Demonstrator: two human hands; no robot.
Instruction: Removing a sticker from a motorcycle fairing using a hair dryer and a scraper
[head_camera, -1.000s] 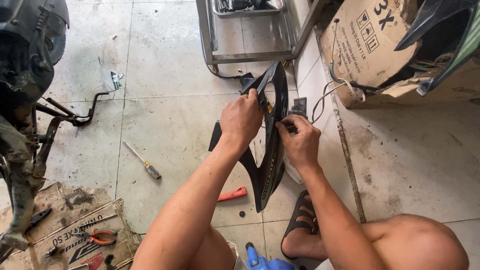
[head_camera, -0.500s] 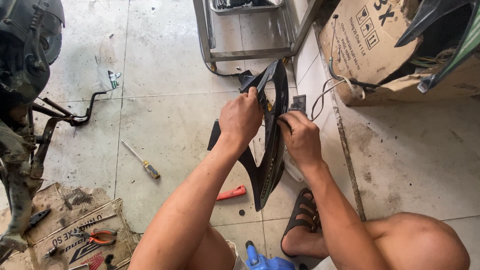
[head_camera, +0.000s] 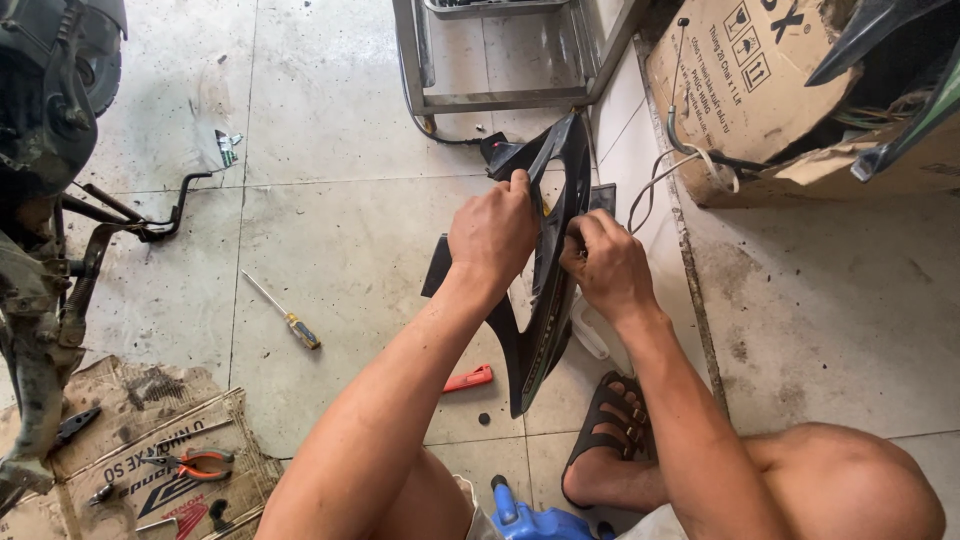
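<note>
A long black plastic fairing panel (head_camera: 548, 290) is held upright on edge above the tiled floor (head_camera: 340, 230), its narrow lower tip pointing down toward the person's sandalled foot (head_camera: 607, 440) and its upper end reaching toward the metal frame (head_camera: 500, 60) at the top of the view. The panel is gripped from both sides. The left hand (head_camera: 492, 232) is closed over the panel's left edge near its upper half, the fingers curled around the rim, so the grip is shut firmly on the panel. The right hand (head_camera: 605, 265) is pressed against the panel's right side, the fingers bent and pinched at the edge; whether something small is held between the fingertips cannot be told.

A screwdriver (head_camera: 283, 311) with a yellow and blue handle is seen lying on the floor well to the left of the panel. A small red tool (head_camera: 468, 379) lies on the floor just beside the left forearm. Red-handled pliers (head_camera: 197, 462) rest on flattened cardboard (head_camera: 120, 440) at the lower left. A part-stripped motorbike (head_camera: 45, 150) is seen at the left edge. A cardboard box (head_camera: 740, 80) stands at the upper right, with a white cable (head_camera: 655, 180) trailing from it toward the panel.
</note>
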